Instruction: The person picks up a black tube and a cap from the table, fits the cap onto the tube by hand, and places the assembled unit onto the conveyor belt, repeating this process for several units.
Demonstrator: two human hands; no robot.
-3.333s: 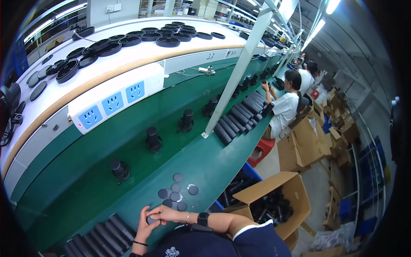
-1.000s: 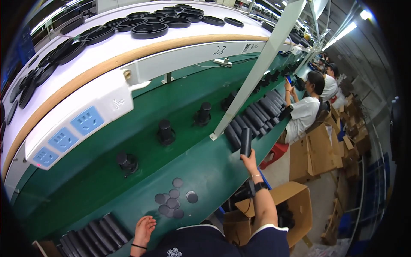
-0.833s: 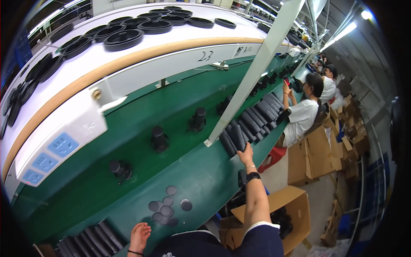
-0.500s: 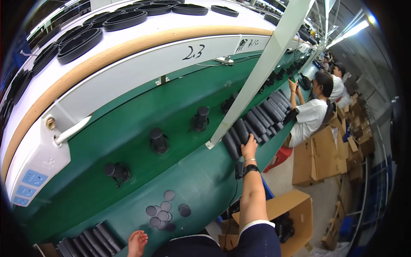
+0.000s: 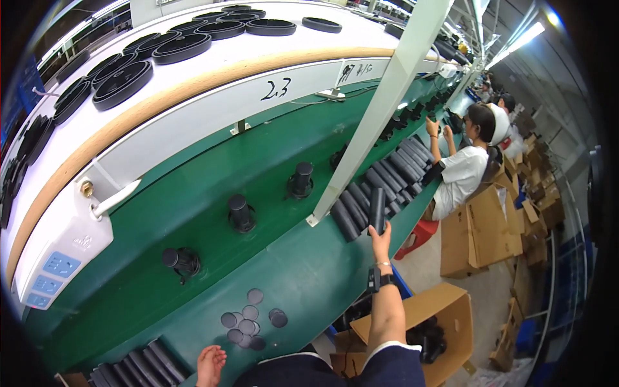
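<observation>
Green-topped desk [image 5: 296, 264], crossing from lower left to upper right; over its back edge, white shelf [image 5: 361, 35] with wooden lip. Beyond the near edge, seated co-worker [image 5: 465, 164], then open cardboard carton [image 5: 459, 335]. Below the shelf's left end, white power strip [image 5: 71, 251]. At the near edge's left end, row of black tubes [image 5: 145, 367]; toward the right, past the slanted post [image 5: 380, 106], second row [image 5: 348, 219]. Near the back edge, upright black cylindrical fittings [image 5: 241, 214]. Right hand [image 5: 382, 240]: grip clasped around the lower end of one held tube [image 5: 377, 209], beside the second row. Change within half a second: from contact with the row to a tube angled out of line, hence one piece singled out; lifted or resting, impossible to tell. Left hand [image 5: 210, 366]: grip released, fingers loosely curled, nothing visible inside, near scattered dark discs [image 5: 247, 327]. Lettering: bold handwritten characters on the shelf's front strip, fainter ones alongside; mark on the power strip, too small to read.
</observation>
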